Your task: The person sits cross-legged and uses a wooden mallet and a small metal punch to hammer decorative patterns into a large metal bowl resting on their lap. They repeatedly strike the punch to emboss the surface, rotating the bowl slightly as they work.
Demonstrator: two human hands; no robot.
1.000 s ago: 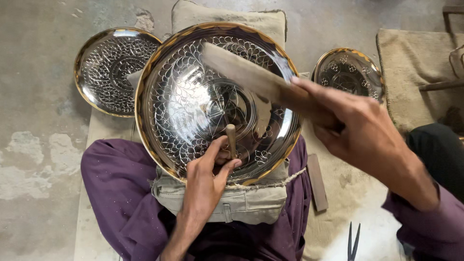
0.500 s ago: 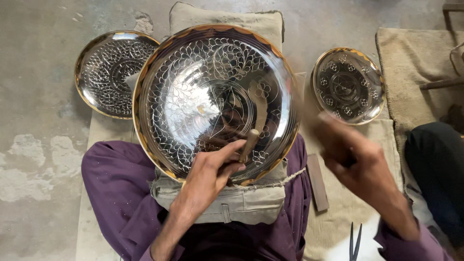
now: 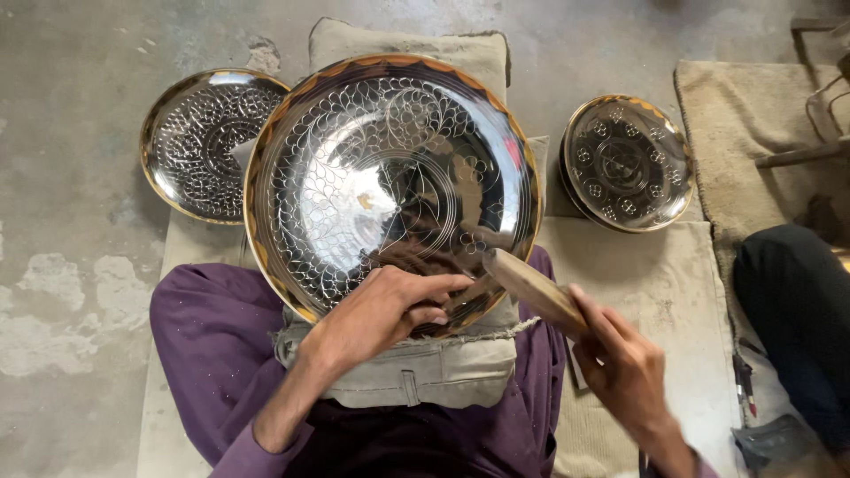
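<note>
The large engraved metal tray (image 3: 390,177) rests on a cushion (image 3: 403,372) across the person's lap. The left hand (image 3: 381,310) lies curled on its near rim; whether it grips anything I cannot tell. Just beside it, the right hand (image 3: 624,363) is closed around a wooden mallet (image 3: 531,288) whose head touches the rim.

We see a big metal tray (image 3: 390,177), mirror-glossy and chased, with a brassy rim; a matt wooden mallet (image 3: 531,288); a coarse beige cloth cushion (image 3: 416,376) beneath; rough, patchy concrete floor (image 3: 71,221).
</note>
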